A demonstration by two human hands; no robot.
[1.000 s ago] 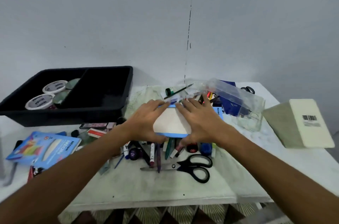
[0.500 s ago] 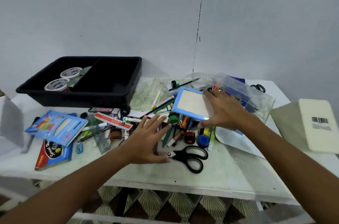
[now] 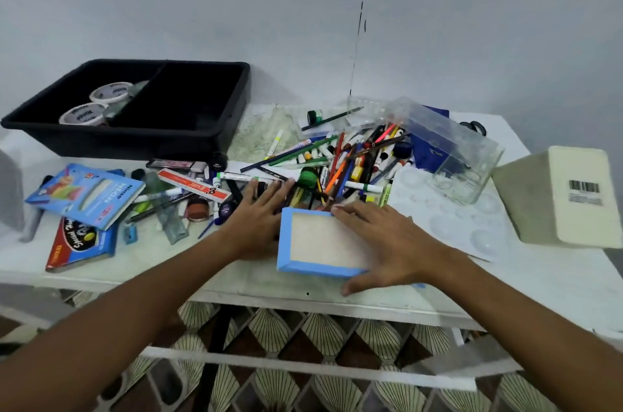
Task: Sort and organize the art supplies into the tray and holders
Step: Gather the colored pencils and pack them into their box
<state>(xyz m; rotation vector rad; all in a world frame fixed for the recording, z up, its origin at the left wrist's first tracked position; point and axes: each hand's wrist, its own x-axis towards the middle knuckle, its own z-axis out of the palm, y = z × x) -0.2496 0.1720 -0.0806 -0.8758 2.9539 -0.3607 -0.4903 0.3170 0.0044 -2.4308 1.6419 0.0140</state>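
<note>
Holding blue-edged box (image 3: 322, 243) at worktop (image 3: 539, 276) front edge: right hand (image 3: 381, 239) curling over its right side, thumb at near corner; left hand (image 3: 259, 219) lying flat, fingers straight, against left side. Pens and markers (image 3: 340, 165) piling just behind; black tray (image 3: 232, 128) sitting far left.

A white counter (image 3: 539, 280) with a scuffed, paint-stained top stood against a pale grey wall (image 3: 168, 0). A thin dark line (image 3: 360, 20) — a crack or a cord, hard to tell which — ran straight down the wall to the counter's far edge. Below the front edge a white crossbar (image 3: 303, 366) of the frame showed, and beneath it the floor (image 3: 286, 391), tiled in a brown-and-cream fan pattern. At the far left edge a blurred grey object (image 3: 10, 196) stood, too cut off to identify.
</note>
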